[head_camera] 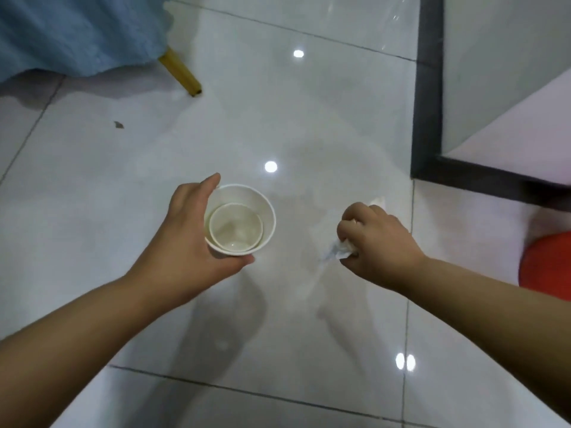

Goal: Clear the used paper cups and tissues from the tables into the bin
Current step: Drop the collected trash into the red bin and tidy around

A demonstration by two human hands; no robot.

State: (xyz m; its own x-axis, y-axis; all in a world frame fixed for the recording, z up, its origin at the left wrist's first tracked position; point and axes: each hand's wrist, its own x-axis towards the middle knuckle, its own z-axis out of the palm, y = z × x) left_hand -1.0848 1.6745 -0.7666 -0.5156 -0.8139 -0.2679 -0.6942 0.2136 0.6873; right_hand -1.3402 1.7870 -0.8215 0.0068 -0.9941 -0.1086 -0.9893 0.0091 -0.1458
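My left hand [188,230] grips white paper cups [247,211], one nested inside the other, held upright over the floor with their open mouths facing me. The inner cup looks empty. My right hand [377,242] is closed around a crumpled white tissue [338,250], a bit of which sticks out below the fingers. Both hands hang in mid-air about waist height, roughly a hand's width apart. No bin is clearly in view.
Glossy white floor tiles [278,118] fill the view. A table draped in blue cloth [77,32] with a yellow leg [180,72] stands at the top left. A dark-based wall corner [428,118] is at the right, and a red round object [547,264] sits at the right edge.
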